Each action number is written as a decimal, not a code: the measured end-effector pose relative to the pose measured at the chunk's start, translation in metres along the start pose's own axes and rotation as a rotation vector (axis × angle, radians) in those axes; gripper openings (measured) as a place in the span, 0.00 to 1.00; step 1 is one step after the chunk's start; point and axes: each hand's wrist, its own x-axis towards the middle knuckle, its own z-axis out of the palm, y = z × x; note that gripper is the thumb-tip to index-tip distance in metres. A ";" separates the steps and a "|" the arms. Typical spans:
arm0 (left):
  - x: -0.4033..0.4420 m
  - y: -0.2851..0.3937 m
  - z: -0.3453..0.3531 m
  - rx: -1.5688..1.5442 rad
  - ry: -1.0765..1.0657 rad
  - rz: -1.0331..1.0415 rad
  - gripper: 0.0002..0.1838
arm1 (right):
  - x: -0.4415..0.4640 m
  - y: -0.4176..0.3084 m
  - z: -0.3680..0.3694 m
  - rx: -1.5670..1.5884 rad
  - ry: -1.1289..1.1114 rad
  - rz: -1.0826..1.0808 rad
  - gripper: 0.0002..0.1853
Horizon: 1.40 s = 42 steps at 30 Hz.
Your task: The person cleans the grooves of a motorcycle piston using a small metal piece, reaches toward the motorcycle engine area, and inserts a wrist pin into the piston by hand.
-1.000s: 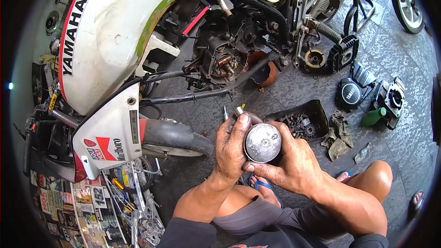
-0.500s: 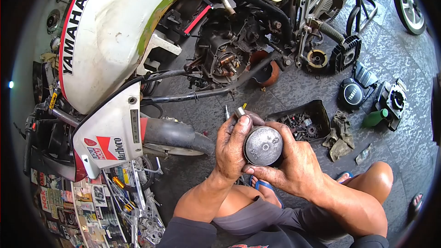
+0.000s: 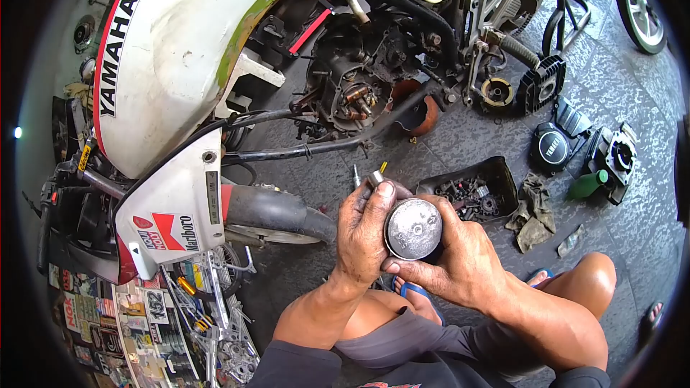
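A round metal piston with a worn grey crown is between my two hands, its crown facing up toward me. My left hand is closed around its left side. Beside that thumb juts the end of a short metal cylinder, possibly the piston pin; its other end is hidden. My right hand wraps the right side, thumb under the lower edge of the crown and fingers curled around the far side. Most of the piston's skirt is out of sight behind the fingers.
Ahead stands a partly dismantled motorcycle with a white tank and an opened engine. A black tray of small parts, a rag, a green bottle, an engine cover and a finned cylinder head lie on the floor.
The piston has tilted and turned slightly in my hands, so the crown's markings sit differently and more of its lower left edge shows. Both hands keep their grip almost unmoved.
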 end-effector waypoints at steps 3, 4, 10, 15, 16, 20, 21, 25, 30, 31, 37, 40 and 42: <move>0.000 0.000 0.000 0.012 0.014 0.003 0.17 | 0.000 -0.002 -0.001 -0.006 -0.009 0.012 0.51; 0.000 0.001 0.001 0.012 0.014 0.003 0.17 | 0.000 -0.002 -0.001 -0.013 -0.013 0.019 0.50; -0.002 0.003 0.000 0.005 0.005 -0.002 0.16 | 0.000 -0.002 0.000 0.008 -0.015 0.004 0.49; -0.003 0.003 0.000 -0.011 0.020 0.000 0.16 | 0.000 -0.003 0.000 0.006 -0.017 0.001 0.49; -0.003 0.003 0.000 -0.011 0.020 0.000 0.16 | 0.000 -0.003 -0.001 0.006 -0.020 0.006 0.49; -0.003 0.003 0.001 -0.006 0.024 -0.003 0.16 | 0.000 -0.003 -0.001 0.010 -0.011 -0.007 0.49; -0.003 0.003 0.001 -0.003 0.031 0.000 0.17 | 0.000 -0.003 -0.001 -0.002 -0.020 0.010 0.49; -0.002 0.002 -0.001 0.012 0.017 0.002 0.16 | 0.000 -0.002 -0.001 0.006 -0.028 0.035 0.49; -0.002 0.000 -0.001 0.233 0.097 0.175 0.10 | 0.004 -0.005 -0.005 0.024 -0.012 0.062 0.49; -0.001 -0.002 -0.004 0.252 0.081 0.197 0.09 | 0.003 -0.007 -0.009 0.028 -0.044 0.116 0.49; -0.005 -0.020 -0.010 0.307 -0.035 0.124 0.10 | -0.014 0.019 -0.003 -0.131 0.115 -0.030 0.46; -0.012 -0.026 -0.013 0.327 -0.135 0.054 0.13 | -0.026 0.024 -0.006 -0.176 0.080 -0.009 0.45; -0.014 -0.029 -0.015 0.285 -0.176 0.020 0.15 | -0.031 0.026 -0.010 -0.199 0.049 0.006 0.44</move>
